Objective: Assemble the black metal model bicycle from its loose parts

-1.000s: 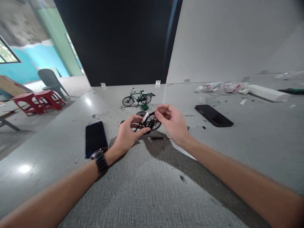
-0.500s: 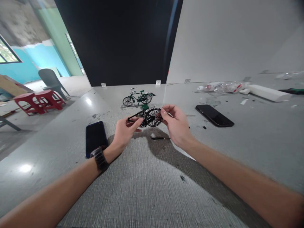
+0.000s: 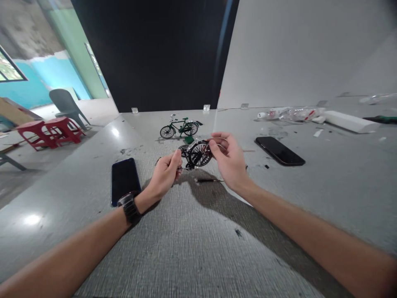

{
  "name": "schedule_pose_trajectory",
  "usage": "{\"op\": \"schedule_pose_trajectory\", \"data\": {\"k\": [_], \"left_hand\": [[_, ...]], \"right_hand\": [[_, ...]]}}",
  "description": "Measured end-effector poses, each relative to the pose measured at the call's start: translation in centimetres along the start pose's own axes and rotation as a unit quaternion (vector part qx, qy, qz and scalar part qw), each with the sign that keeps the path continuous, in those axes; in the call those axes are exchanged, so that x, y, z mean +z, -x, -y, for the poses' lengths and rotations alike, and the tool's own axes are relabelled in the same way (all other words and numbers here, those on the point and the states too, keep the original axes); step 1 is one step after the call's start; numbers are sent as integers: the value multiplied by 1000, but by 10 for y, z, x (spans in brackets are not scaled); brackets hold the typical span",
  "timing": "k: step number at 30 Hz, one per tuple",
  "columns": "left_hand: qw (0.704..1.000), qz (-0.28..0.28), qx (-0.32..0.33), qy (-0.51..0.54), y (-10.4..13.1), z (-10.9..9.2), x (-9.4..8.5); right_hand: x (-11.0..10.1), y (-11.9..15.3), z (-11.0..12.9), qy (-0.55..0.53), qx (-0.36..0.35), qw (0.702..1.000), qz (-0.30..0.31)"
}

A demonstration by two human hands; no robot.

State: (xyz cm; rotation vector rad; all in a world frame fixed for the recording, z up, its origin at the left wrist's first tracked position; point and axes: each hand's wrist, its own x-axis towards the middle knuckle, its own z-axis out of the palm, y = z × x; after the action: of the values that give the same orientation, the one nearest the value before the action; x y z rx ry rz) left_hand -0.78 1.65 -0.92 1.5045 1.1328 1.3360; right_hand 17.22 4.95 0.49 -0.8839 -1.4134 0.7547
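Observation:
Between my hands is a black miniature bicycle, tilted, its spoked wheel toward my right side. The fingers of my left hand are closed around its left part and hide much of the frame. My right hand pinches the right edge at the wheel with thumb and fingertips. Just below them a thin screwdriver with a dark handle lies on the table. Behind stands a green miniature bicycle, upright, with a small green piece in front of it.
A phone lies beside my left wrist and another phone to the right. Plastic wrapping and a white block sit at the back right. A black upright panel borders the table's far edge. Red stools stand off to the left.
The black miniature bicycle has turned and tilted in my hands. My left fingers have closed further around its left end, and my right hand has risen slightly.

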Motion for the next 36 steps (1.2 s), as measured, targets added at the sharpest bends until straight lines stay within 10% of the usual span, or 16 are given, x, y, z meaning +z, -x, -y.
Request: {"op": "schedule_pose_trajectory", "data": {"k": [9, 18, 36], "left_hand": [[992, -61, 6, 110, -1, -1, 0], [992, -89, -16, 84, 1, -7, 1], [972, -34, -128, 195, -1, -5, 2]], "right_hand": [[1, 10, -6, 103, 56, 985, 129], [1, 12, 3, 205, -37, 964, 163], [7, 15, 12, 0, 101, 966, 239]]}}
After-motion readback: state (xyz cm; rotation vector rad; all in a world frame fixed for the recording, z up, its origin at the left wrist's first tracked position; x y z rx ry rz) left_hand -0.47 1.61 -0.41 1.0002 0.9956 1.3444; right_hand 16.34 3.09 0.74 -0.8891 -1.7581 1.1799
